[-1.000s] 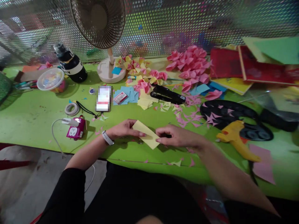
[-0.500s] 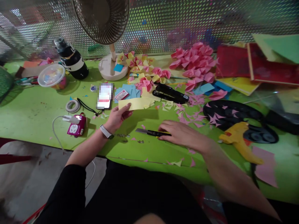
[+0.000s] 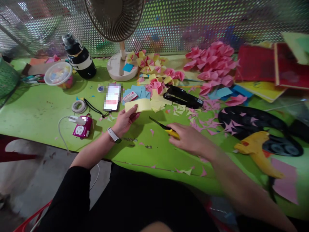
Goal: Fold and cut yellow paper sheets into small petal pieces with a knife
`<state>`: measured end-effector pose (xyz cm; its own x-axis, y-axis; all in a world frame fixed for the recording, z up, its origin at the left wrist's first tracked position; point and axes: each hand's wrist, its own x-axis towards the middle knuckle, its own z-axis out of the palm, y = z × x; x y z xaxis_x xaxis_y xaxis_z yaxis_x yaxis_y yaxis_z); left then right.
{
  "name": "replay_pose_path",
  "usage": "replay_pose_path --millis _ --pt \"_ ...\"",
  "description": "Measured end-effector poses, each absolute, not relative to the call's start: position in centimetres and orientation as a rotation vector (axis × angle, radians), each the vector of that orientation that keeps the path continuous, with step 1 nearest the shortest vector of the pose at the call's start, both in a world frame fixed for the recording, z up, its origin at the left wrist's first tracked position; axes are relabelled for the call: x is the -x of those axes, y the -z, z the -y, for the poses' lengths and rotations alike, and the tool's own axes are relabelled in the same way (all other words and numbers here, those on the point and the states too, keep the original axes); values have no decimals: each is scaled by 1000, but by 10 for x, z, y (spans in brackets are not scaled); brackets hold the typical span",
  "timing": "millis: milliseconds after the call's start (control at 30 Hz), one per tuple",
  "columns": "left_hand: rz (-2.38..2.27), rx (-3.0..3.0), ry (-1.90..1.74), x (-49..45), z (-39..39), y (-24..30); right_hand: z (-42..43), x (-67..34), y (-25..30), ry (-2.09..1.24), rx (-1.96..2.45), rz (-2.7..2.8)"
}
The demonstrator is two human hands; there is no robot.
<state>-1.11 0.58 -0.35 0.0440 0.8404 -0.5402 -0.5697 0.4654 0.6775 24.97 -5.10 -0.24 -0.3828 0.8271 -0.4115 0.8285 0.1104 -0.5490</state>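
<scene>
Between the thumb and fingers of my left hand is a strip of pale yellow paper, held above the green table. My right hand is closed round the yellow and black handle of a utility knife. Its blade is out and points up and left toward the paper, a short way apart from it. Behind the paper lie light blue paper pieces with a small red and white box on them. A black stapler rests beyond my right hand.
Pink folded paper flowers are heaped at the back. On the right are a black palette-like tray and a yellow glue gun. A phone, tape roll, purple power adapter, bottle and fan stand left.
My right hand has lifted the utility knife from the table, its blade now tilted up toward the paper. My left hand keeps the yellow strip. The camera view has shifted slightly.
</scene>
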Motion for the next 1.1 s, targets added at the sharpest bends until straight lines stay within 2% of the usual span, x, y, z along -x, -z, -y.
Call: replay_pose_path --millis 167,267,1100 --pt "-1049 -333 -1158 11 -5 10 51 -255 3 1906 -1808 -2174" --pt "-1038 -328 -1158 10 -4 11 54 -250 3 2130 -1753 -2039" --pt "-1001 -410 -1180 0 5 12 55 -245 13 2149 -1825 -1995"
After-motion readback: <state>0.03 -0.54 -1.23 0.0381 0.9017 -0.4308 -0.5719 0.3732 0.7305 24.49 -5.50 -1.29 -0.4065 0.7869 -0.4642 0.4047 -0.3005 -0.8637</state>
